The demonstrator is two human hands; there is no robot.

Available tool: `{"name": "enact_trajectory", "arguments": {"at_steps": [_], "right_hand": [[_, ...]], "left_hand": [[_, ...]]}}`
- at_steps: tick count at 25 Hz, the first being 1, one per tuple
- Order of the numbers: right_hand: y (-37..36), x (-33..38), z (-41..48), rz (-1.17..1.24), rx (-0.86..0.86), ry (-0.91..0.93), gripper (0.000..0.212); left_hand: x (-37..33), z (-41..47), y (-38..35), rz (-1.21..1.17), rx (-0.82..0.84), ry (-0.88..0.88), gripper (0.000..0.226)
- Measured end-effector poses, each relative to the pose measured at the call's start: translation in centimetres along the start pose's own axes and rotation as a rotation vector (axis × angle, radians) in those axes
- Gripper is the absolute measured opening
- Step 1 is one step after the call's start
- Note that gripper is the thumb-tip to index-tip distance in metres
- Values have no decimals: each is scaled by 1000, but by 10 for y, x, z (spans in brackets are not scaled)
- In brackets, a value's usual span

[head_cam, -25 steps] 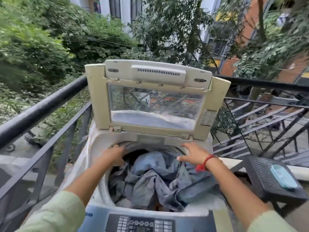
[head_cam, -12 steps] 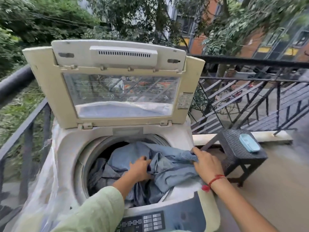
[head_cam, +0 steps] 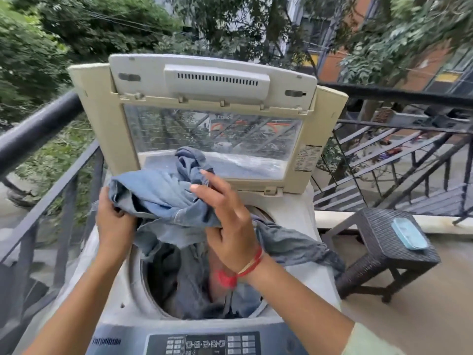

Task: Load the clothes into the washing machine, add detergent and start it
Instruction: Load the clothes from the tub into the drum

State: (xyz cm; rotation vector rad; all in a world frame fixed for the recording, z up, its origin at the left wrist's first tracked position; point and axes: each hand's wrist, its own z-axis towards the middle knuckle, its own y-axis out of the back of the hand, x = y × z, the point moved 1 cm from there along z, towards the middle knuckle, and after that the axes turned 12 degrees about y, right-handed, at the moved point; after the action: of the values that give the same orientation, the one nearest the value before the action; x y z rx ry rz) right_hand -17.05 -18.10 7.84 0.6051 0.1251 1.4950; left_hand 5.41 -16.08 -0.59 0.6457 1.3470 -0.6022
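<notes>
A person stands at a top-loading washing machine (head_cam: 297, 216) on a balcony, its lid (head_cam: 212, 80) propped upright. They hold a bundle of blue-grey clothes (head_cam: 163, 196) just above the open drum (head_cam: 179, 285). The left hand (head_cam: 115, 226) grips the bundle's left end with curled fingers. The right hand (head_cam: 230, 219) clutches its right side, thumb tucked under the cloth, so the bundle's long axis runs left to right between them. The drum lies straight below both hands, but a grey tail of cloth (head_cam: 294, 242) drapes outward over the machine's right rim (nearer the right hand), and it probably needs gathering in as the bundle goes down.
</notes>
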Motion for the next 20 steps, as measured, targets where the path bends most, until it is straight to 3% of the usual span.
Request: {"name": "enact_trajectory", "arguments": {"at_steps": [2, 3, 4, 6, 7, 8, 9, 11, 13, 15, 17, 20], "right_hand": [[-17, -18, -7, -288, 135, 58, 55], [-17, -35, -15, -403, 300, -79, 54], [-11, -55, -24, -469, 541, -290, 54], [10, -93, -55, -466, 1236, -596, 50], [23, -103, -69, -337, 1467, -750, 48], [37, -108, -80, -231, 1538, -853, 47], [48, -112, -89, -197, 1450, -921, 49], [65, -121, -105, -511, 1179, -908, 59], [75, -116, -118, -778, 1155, -983, 62], [78, -109, -125, -766, 1165, -1110, 40], [73, -107, -118, -818, 1135, -1038, 28], [34, -100, -105, -492, 951, -932, 15]], "left_hand": [[5, -1, 11, 102, 48, 93, 50], [11, -3, 12, 225, 168, 144, 48], [19, -3, 10, 440, 349, 182, 45], [32, -7, 0, 949, 769, 294, 47], [37, -11, -6, 1088, 932, 364, 50], [40, -13, -15, 1098, 1016, 400, 50], [39, -14, -26, 1034, 998, 384, 45], [37, -12, -51, 893, 758, 248, 37], [43, -8, -72, 957, 546, 47, 46], [64, -6, -88, 1139, 603, 104, 76], [95, -17, -100, 1327, 764, 242, 102], [139, -32, -109, 1462, 875, 348, 115]]}}
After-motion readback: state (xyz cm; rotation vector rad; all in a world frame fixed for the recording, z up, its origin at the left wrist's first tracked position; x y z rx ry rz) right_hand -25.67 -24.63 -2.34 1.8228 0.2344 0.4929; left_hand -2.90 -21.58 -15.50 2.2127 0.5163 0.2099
